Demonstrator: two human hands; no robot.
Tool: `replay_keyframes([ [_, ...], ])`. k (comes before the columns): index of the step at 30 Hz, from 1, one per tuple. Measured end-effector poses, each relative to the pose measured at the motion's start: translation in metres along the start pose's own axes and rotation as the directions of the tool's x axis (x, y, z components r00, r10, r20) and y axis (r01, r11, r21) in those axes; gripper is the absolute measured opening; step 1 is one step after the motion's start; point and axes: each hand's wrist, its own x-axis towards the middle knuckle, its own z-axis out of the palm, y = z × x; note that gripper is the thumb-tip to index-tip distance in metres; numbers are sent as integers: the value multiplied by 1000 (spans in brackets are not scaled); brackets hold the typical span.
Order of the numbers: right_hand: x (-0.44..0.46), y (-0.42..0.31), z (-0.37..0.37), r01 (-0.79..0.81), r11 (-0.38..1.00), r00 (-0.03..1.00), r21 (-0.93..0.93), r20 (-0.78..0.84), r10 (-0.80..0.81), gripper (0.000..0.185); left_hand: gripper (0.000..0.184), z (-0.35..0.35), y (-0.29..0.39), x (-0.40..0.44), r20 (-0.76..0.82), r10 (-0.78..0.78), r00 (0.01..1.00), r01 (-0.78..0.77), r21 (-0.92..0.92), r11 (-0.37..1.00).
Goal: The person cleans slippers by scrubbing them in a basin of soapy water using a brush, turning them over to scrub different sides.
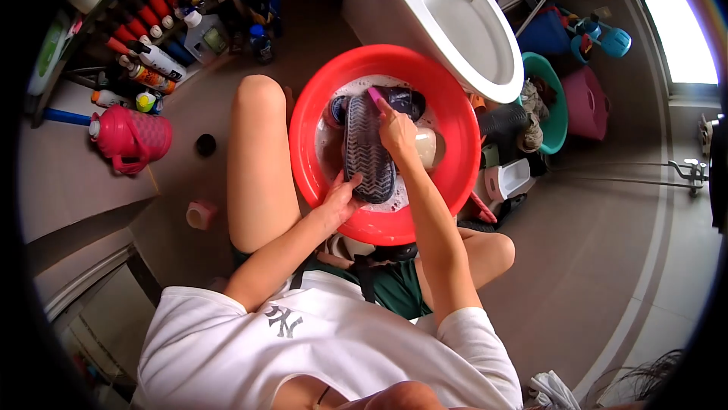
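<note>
On the chest of your white shirt (227,338) you can read a dark monogram (284,322), the interlocked letters "NY". The bottles (161,61) on your left carry printed labels, but their lettering is too small and blurred for you to make out. You can read no numbers or signs.

Smooth grey-brown floor (561,251); long pale curving stripe (659,243) well right of the right hand (398,133). White glossy toilet (387,8) ahead of that hand. Farther right, divided rectangular window (679,38), panes glaring white. Ahead-left of the left hand (339,201), dark narrow shelf (106,4) crowded with plastic bottles (163,61).
</note>
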Motion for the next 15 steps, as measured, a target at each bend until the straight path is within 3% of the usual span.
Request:
replay_keyframes([
  [4,-8,-1,-1,-13,997,998,81,58,8,40,43,0,-7,1,-127,34,991,-16,141,990],
  [10,-27,-22,2,38,999,999,39,23,-38,41,44,-2,-3,1,-97,19,995,1,201,980],
  [15,0,-29,11,32,999,999,6,-27,-32,38,50,-10,-6,9,2,159,987,-153,286,946],
])
